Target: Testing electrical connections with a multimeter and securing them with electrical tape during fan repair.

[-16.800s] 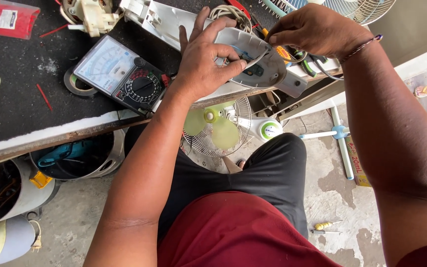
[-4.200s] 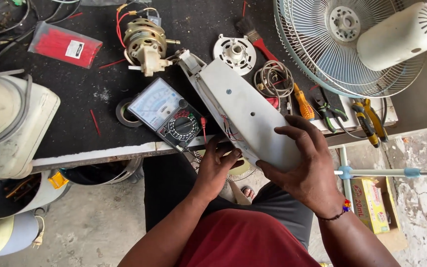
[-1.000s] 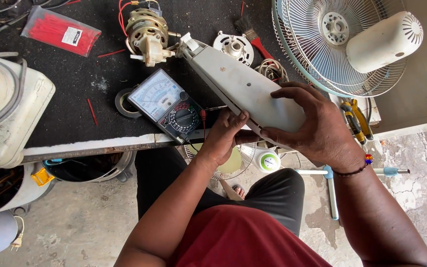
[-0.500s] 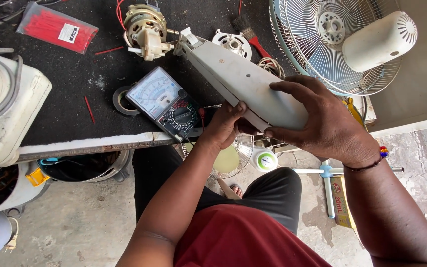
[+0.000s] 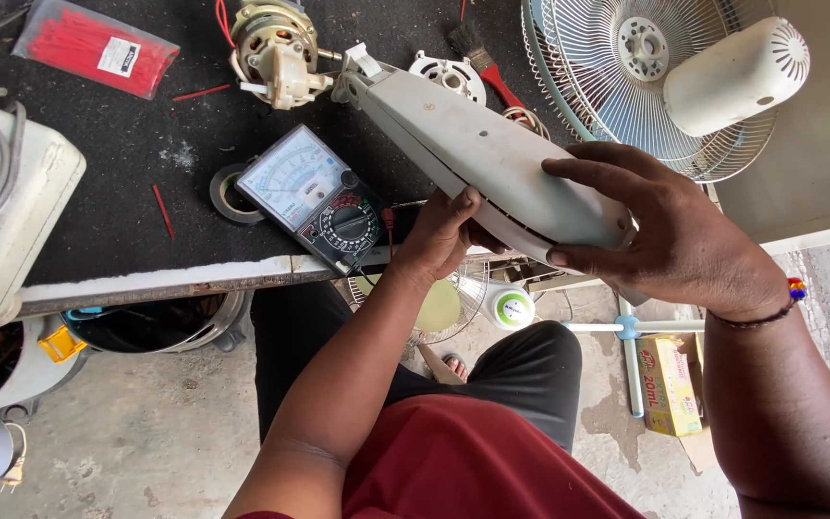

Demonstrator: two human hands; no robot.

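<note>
Under the white housing (image 5: 492,163), left hand (image 5: 439,235) fingers hidden — right hand (image 5: 670,235) grips.

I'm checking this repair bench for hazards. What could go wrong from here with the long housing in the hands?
The long grey housing is held in the air by the right hand and left hand; if the grip slips, it might drop onto the analog meter at the table edge. Its far end sits close to the bare motor, so swinging it may knock the motor or snag its wires.

Bright, even daylight; sharp focus, soft shadows, slight edge distortion.
</note>
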